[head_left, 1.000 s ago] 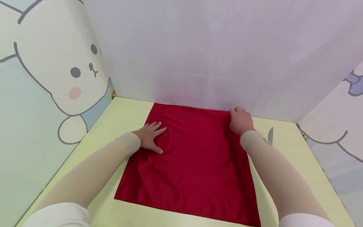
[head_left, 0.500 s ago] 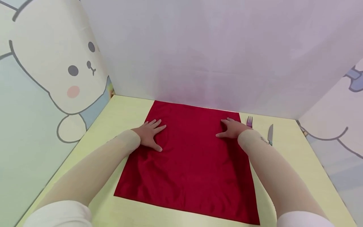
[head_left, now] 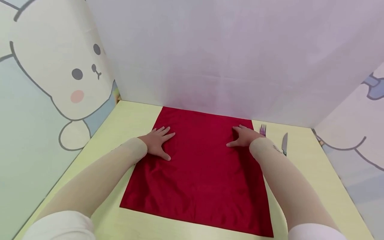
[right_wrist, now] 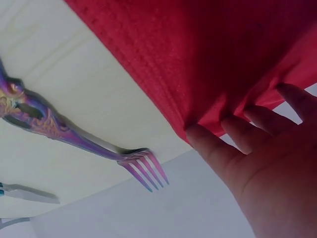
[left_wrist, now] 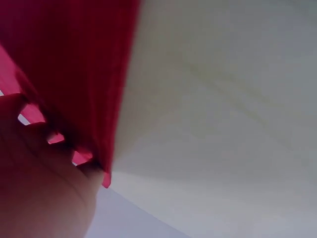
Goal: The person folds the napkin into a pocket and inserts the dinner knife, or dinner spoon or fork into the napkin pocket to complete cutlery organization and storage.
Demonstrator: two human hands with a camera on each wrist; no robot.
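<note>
Fingers [head_left: 168,136] of the left hand [head_left: 156,143] and the right hand [head_left: 245,136] lie spread and released on the cloth, pressing or resting there without grasping anything; how hard they press cannot be told.

The pale backdrop [head_left: 210,50] rises just behind the cloth's far edge, so a forward push could bunch the fabric against it. The tabletop [head_left: 321,173] looks smooth, and with little grip underneath, the whole sheet might skid or twist if the two hands drag unevenly. The red cloth [head_left: 201,166] lies over the middle of that surface, rippled toward its near left and shaded along its right side; sweeping inward would probably gather these ripples into ridges, while lifting the fingers too quickly could pull a corner along.

To the right, the knife [head_left: 284,144] lies well apart from the cloth, partly hidden behind the sleeve, so a careless outward swing of the arm might knock it. The fork [right_wrist: 79,139] sits just beside the cloth's edge, close to the right wrist, and seems likeliest to be nudged.
</note>
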